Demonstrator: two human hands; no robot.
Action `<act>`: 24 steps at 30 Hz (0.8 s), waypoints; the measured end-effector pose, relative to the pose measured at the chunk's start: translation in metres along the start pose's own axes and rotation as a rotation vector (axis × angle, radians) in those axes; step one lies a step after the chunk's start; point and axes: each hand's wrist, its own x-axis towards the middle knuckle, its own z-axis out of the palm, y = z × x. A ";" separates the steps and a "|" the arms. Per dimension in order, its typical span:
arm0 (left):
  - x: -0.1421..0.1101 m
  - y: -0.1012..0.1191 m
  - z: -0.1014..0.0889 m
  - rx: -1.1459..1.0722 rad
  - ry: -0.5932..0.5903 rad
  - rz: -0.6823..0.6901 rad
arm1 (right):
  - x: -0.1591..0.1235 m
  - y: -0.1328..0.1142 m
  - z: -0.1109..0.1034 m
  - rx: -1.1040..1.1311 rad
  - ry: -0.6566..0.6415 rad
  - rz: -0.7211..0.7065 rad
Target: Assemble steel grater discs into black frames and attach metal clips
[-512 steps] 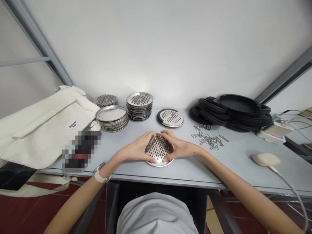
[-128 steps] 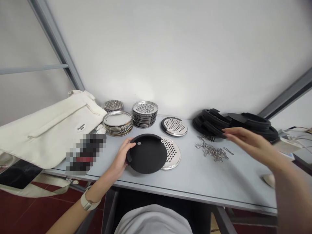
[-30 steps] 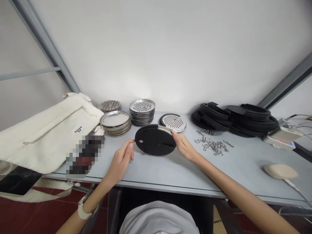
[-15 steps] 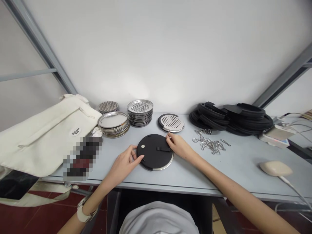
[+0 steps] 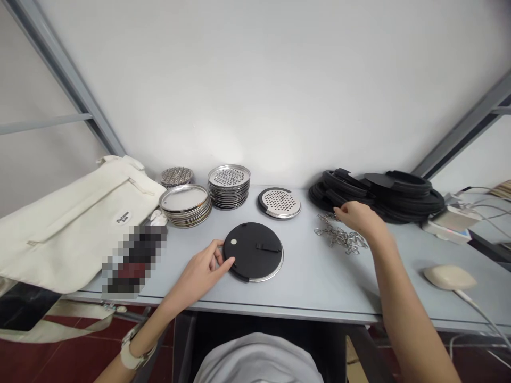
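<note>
Left hand [image 5: 204, 266] touches black disc [image 5: 250, 259]; right hand [image 5: 361, 218] near metal clips [image 5: 340, 237].

I list one black disc [image 5: 251, 260], lying flat, pale dot [image 5: 233, 241] and slim bar [image 5: 268, 247] uppermost, silvery rim [image 5: 268, 276] at near right; one loose heap of metal clips [image 5: 340, 237], farther right.

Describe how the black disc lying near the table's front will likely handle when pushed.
The black disc lies flat on the table, so it will probably slide rather than roll or tip. Its flat, even outline suggests a stiff body. The metal edge showing along its near right side may add weight.
</note>
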 end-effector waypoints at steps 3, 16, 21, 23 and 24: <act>0.001 0.002 -0.004 0.026 -0.006 -0.004 | 0.008 0.019 0.004 -0.032 -0.137 0.072; 0.054 0.062 -0.021 0.059 -0.195 0.255 | -0.002 -0.004 0.035 -0.154 -0.111 0.093; 0.082 0.081 -0.018 -0.023 -0.255 0.330 | -0.004 -0.013 0.044 -0.135 -0.103 0.094; 0.090 0.082 -0.016 -0.011 -0.249 0.336 | -0.003 -0.015 0.046 -0.127 -0.100 0.101; 0.093 0.082 -0.015 0.005 -0.249 0.344 | -0.003 -0.014 0.047 -0.121 -0.100 0.105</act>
